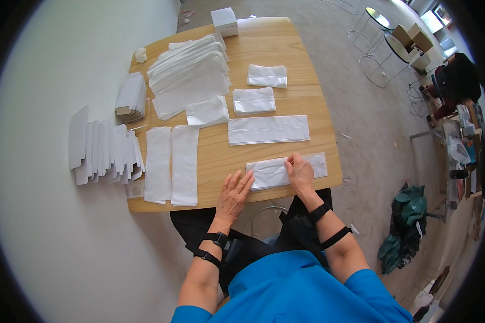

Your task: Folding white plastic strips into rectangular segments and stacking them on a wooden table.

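In front of me on the wooden table lies a long white folded sheet (268,173), thin and slightly creased; I cannot tell whether it is paper or plastic. My left hand (233,195) rests at its left end, fingers stretched out and slightly apart, with the fingertips by the edge. Over the middle of the sheet is my right hand (300,175), its thumb and fingers curled together in a pinch on the layer there. Just beyond lies a flat white strip (268,130). Farther off are two shorter folded white pieces, one nearer (254,101) and one farther (267,76).
A fanned pile of white sheets (188,75) covers the table's far left. Two long white strips (184,166) lie nearer. White flat cartons (105,151) stand along the left edge by the wall. Small white boxes (224,20) sit at the far edge. Someone (458,81) sits at far right.
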Demonstrator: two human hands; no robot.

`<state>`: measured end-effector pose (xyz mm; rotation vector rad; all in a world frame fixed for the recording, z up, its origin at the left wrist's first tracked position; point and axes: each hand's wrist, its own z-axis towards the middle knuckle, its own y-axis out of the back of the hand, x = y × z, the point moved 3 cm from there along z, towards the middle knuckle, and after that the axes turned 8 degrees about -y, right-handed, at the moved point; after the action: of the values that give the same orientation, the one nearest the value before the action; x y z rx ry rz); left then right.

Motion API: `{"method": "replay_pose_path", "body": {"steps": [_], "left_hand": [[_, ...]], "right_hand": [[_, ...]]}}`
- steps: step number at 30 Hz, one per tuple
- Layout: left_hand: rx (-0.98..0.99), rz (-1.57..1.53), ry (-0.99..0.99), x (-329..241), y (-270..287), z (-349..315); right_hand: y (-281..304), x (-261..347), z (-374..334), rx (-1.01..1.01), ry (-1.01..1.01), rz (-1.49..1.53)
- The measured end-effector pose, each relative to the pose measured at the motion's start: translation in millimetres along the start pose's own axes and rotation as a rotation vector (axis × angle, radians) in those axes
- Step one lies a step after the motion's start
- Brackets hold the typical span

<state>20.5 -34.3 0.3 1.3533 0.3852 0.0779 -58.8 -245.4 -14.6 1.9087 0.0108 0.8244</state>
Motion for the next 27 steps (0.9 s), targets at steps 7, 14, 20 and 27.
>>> {"method": "replay_pose_path", "body": {"steps": [7, 14, 20, 27], "left_hand": [[0.037, 0.003, -0.037, 0.9, 0.2, 0.0], [-0.062, -0.047, 0.067, -1.4, 27.1, 3.8], [-0.308, -0.421, 0.436, 28.2, 21.1, -3.7], [-0.426, -0.891, 0.779, 54.6, 6.6, 21.9]], "right_hand": [[20.1, -12.3, 3.5, -0.062, -0.078, 0.061], [46.2, -1.8, -12.0, -0.162, 0.01, 0.24], [-9.5, 78.3, 19.4, -0.063, 0.24, 0.433], [-58.7, 98.7, 59.8, -0.094, 0.15, 0.22]]}}
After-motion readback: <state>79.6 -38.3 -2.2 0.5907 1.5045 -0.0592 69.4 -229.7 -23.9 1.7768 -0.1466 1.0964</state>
